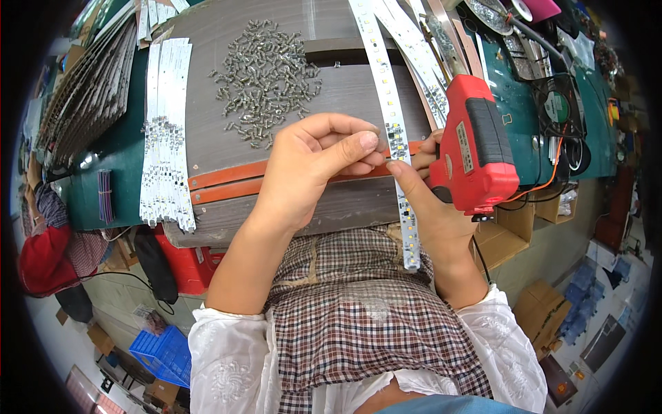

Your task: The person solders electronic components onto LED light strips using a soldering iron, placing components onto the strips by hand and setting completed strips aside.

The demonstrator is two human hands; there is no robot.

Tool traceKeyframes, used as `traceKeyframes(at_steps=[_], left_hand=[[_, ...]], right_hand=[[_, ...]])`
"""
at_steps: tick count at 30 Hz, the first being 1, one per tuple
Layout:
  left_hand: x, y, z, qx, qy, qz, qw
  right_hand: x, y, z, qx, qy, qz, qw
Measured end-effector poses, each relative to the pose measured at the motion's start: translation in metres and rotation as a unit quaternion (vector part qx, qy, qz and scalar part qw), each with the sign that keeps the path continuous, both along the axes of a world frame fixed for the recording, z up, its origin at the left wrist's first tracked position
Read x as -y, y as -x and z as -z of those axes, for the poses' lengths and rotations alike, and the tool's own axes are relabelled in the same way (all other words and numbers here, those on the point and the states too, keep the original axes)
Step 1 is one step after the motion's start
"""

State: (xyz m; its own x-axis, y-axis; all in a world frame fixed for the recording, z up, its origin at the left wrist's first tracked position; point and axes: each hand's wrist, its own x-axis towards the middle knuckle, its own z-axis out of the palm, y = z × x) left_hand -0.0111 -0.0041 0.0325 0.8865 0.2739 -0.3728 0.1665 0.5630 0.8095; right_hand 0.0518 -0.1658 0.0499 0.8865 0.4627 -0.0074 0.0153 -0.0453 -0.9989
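Centrally, strip: a long white strip (pixel 396 131), dotted with small yellow squares and chips, runs across the grey board (pixel 345 90), right of its middle; its lower end passes the board's near edge, above a checked apron (pixel 365 310).
Left hand: fingertips of the left hand (pixel 303 162) drawn together at the strip's left side; whether they pinch something small, I cannot tell.
Right hand: the right hand (pixel 441 214) grips the strip, thumb in front, fingers curled.
Red tool: a tool (pixel 465 152) with a black grip, just beyond the right hand.
Screws: a loose heap (pixel 265 79) on the board's far half, left of centre.
More strips: a stack (pixel 165 131) along the board's left edge.
Boxes: below the desk's (pixel 127 165) right edge, an open carton (pixel 507 241); just beside it, a smaller box (pixel 549 210) holding clear bags (pixel 567 201).
Crates: a red bin (pixel 189 265) under the board's left near corner; on the floor, a tilted blue crate (pixel 162 355). Their contents are unclear.
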Motion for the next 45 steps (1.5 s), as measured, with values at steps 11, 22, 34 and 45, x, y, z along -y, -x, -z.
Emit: traceKeyframes(at_steps=[11,22,34,45], left_hand=[[0.006,0.004,0.005,0.005,0.038,-0.023,0.999],[0.006,0.003,0.01,0.005,0.046,-0.019,0.999],[0.006,0.001,0.009,-0.022,0.008,-0.02,1.0],[0.01,-0.006,0.009,-0.015,-0.067,-0.053,0.996]], right_hand=[[0.001,0.008,-0.002,-0.048,0.031,-0.014,0.998],[0.001,0.007,-0.002,-0.074,0.051,-0.006,0.996],[0.002,0.007,0.001,-0.054,0.051,-0.018,0.997],[0.008,0.01,0.042,0.104,0.076,0.012,0.992]])
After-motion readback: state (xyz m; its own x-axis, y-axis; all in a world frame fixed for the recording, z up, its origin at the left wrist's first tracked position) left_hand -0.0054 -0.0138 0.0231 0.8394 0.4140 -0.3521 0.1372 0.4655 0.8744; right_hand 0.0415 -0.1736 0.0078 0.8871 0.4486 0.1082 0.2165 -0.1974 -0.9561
